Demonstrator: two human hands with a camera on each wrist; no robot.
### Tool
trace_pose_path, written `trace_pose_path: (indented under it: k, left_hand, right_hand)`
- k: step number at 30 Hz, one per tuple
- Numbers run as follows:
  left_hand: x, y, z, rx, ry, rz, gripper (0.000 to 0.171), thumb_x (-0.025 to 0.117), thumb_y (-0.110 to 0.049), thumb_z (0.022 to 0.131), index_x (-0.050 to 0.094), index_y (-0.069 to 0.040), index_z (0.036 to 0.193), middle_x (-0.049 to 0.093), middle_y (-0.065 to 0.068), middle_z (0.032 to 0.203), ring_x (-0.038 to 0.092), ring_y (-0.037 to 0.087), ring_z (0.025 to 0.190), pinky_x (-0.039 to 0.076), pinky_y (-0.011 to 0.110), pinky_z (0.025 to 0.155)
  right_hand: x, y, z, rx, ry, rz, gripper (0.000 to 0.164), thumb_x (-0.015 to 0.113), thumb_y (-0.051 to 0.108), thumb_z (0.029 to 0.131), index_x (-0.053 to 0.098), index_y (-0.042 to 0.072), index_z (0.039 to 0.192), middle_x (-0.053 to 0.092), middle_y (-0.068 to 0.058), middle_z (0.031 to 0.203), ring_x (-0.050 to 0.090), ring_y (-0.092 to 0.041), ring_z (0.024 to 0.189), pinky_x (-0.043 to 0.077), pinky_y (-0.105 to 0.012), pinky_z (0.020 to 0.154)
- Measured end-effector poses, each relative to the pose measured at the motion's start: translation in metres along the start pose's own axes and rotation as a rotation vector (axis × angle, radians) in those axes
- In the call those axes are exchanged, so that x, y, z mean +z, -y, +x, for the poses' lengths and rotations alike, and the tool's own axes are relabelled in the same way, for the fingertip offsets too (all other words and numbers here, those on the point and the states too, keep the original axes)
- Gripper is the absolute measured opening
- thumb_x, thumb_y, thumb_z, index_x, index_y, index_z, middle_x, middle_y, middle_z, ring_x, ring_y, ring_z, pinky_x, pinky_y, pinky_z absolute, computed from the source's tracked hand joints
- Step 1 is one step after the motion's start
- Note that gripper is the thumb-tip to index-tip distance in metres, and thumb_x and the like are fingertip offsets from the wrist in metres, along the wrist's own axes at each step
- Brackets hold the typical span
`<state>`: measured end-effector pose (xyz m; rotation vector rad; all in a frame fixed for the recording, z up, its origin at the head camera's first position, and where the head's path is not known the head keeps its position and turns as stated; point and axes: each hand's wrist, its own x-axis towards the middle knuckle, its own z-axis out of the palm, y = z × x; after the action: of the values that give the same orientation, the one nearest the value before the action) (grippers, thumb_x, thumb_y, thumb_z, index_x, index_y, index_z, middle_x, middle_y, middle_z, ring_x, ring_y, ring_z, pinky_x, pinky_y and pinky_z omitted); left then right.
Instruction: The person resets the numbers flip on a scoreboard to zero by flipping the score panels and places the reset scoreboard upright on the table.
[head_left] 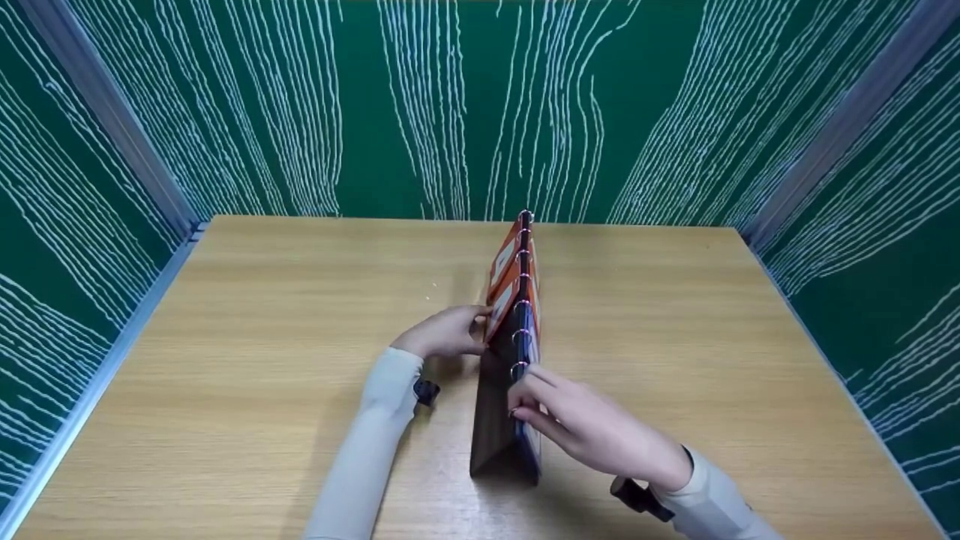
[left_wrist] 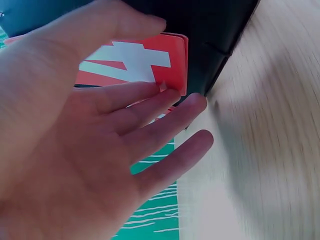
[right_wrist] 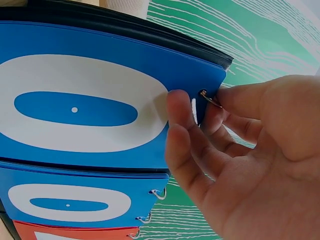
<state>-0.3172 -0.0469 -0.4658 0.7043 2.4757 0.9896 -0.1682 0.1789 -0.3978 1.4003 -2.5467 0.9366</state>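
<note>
Green walls (head_left: 487, 90) streaked with white lines rose around the pale wooden table (head_left: 285, 285). On it, at the middle, the dark flip-card stand (head_left: 496, 409) stood like a tent, its ringed ridge running away from me. I judged the whole thing light, with stiff panels but a fold that might slide or splay if pushed from one side.

The cards looked thin and glossy, likely springy and a bit slippery. A blue card (right_wrist: 75, 110) bearing a white zero hung on the right face; an orange card (left_wrist: 125, 60) with a white four hung on the left. The free corners seemed the best place to take them (the punched holes could tear under a hard tug).

My right hand (head_left: 585, 424) was curled over the ridge's near end, beside a metal ring (right_wrist: 211, 100); I could not tell whether it pinched the wire too. My left hand (head_left: 446, 331) was spread, fingers nearly straight, fingertips at the orange corner. Black wrist devices (head_left: 426, 391) sat near both cuffs.
</note>
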Motion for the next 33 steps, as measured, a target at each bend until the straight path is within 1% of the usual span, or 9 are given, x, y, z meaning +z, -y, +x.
trace_pose_path:
  k: [3,5,11,13,18,21,25,29,33]
  left_hand:
    - [-0.0008,0.0001,-0.0005,0.028,-0.017,0.023,0.066,0.068,-0.008,0.089,0.046,-0.003,0.151,0.059,0.015,0.144,0.06,0.031,0.11,0.044,0.031,0.081]
    - [-0.0017,0.0001,-0.0009,0.034,-0.02,0.022,0.063,0.068,-0.006,0.089,0.049,-0.002,0.149,0.061,0.016,0.142,0.062,0.032,0.109,0.045,0.031,0.08]
    - [-0.0035,0.0015,-0.0016,0.02,-0.019,0.005,0.051,0.074,-0.006,0.089,0.062,-0.005,0.138,0.068,0.013,0.133,0.066,0.029,0.113,0.054,0.038,0.091]
    - [-0.0038,0.0019,-0.0019,0.016,-0.022,0.005,0.047,0.076,-0.007,0.089,0.066,-0.006,0.134,0.07,0.012,0.13,0.067,0.028,0.111,0.055,0.038,0.091]
    - [-0.0046,0.0012,-0.0026,-0.005,-0.024,0.021,0.039,0.076,-0.01,0.089,0.071,-0.01,0.129,0.073,0.009,0.127,0.067,0.023,0.105,0.054,0.032,0.086]
    - [-0.0055,0.001,-0.003,-0.018,-0.026,0.025,0.037,0.072,-0.005,0.091,0.072,-0.009,0.128,0.074,0.009,0.125,0.065,0.02,0.103,0.053,0.031,0.087]
    - [-0.0061,0.0013,-0.0041,-0.016,-0.053,0.027,0.036,0.067,0.0,0.091,0.071,-0.006,0.126,0.074,0.01,0.122,0.065,0.021,0.101,0.054,0.035,0.091]
    - [-0.0052,0.002,-0.0047,-0.043,-0.083,0.023,0.032,0.065,-0.008,0.095,0.066,-0.007,0.127,0.07,0.011,0.125,0.066,0.023,0.106,0.055,0.039,0.093]
    - [-0.0042,0.002,-0.0043,-0.125,-0.12,0.001,0.036,0.062,-0.017,0.098,0.056,-0.01,0.133,0.064,0.01,0.134,0.062,0.024,0.111,0.053,0.038,0.093]
  right_hand:
    - [0.0001,-0.0003,-0.0001,-0.024,-0.009,-0.014,0.004,0.057,0.012,0.103,0.058,0.015,0.106,0.056,0.006,0.097,0.055,-0.001,0.08,0.05,-0.016,0.071]
    - [0.0002,-0.0004,-0.0001,-0.029,-0.011,-0.017,0.004,0.058,0.011,0.103,0.058,0.015,0.105,0.055,0.006,0.096,0.055,-0.001,0.08,0.05,-0.015,0.071]
    - [0.0003,-0.0002,-0.0003,-0.017,-0.008,-0.012,0.004,0.058,0.012,0.103,0.058,0.015,0.105,0.056,0.006,0.097,0.055,-0.001,0.081,0.05,-0.016,0.072]
    - [0.0004,-0.0002,-0.0004,-0.019,-0.009,-0.014,0.004,0.058,0.012,0.103,0.058,0.015,0.105,0.056,0.006,0.097,0.056,-0.002,0.081,0.051,-0.016,0.072]
    - [0.0002,-0.0001,-0.0005,-0.019,-0.01,-0.023,0.004,0.058,0.012,0.102,0.058,0.015,0.105,0.056,0.006,0.097,0.056,-0.001,0.081,0.051,-0.016,0.072]
    - [0.0,0.0001,-0.0005,-0.022,-0.012,-0.026,0.004,0.058,0.012,0.102,0.059,0.015,0.105,0.056,0.006,0.096,0.055,-0.001,0.08,0.051,-0.016,0.071]
    - [0.0001,-0.0002,-0.0006,-0.025,-0.012,-0.027,0.003,0.057,0.014,0.103,0.059,0.015,0.105,0.056,0.006,0.096,0.055,-0.001,0.08,0.05,-0.015,0.071]
    - [0.0003,-0.0005,-0.0006,-0.022,-0.01,-0.032,0.005,0.054,0.017,0.105,0.059,0.014,0.105,0.055,0.006,0.096,0.055,-0.001,0.08,0.05,-0.015,0.071]
    - [0.0001,-0.0002,-0.0002,-0.002,-0.001,-0.033,0.003,0.055,0.015,0.105,0.058,0.016,0.105,0.054,0.006,0.097,0.055,-0.001,0.082,0.05,-0.016,0.072]
